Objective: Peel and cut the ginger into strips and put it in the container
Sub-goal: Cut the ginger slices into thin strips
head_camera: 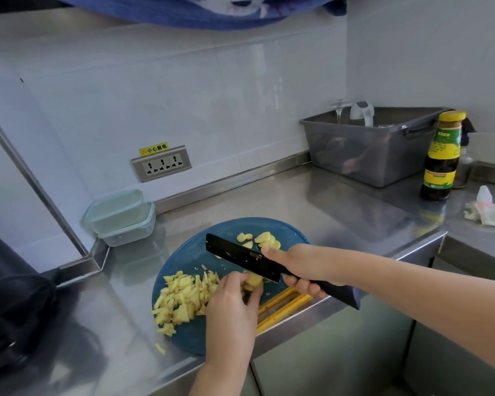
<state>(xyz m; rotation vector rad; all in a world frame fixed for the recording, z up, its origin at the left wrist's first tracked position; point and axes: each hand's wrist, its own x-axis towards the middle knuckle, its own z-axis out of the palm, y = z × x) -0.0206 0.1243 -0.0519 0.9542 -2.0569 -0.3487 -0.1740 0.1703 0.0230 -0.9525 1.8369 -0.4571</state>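
Pale yellow ginger (pixel 183 298) lies on a blue board (pixel 189 258) under a black knife (pixel 240 257).

Before you: counter (pixel 326 201) of brushed steel, mirroring what stands on it; board (pixel 189 252), matt blue plastic; knife (pixel 240 257), matt black blade; container (pixel 123 221), clear smooth plastic; bin (pixel 369 155), grey translucent plastic; bottle (pixel 440 155), glossy dark glass; wall (pixel 183 95), glossy white tile.

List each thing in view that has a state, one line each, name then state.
left hand: pinching a stack of ginger slices on the cutting board.
right hand: gripping the knife handle.
knife: blade tilted, over the held slices.
ginger strips: cut, heaped on the board.
far slices: sliced, not yet in strips.
container: by the wall, no ginger visible inside.
sauce bottle: upright, capped.
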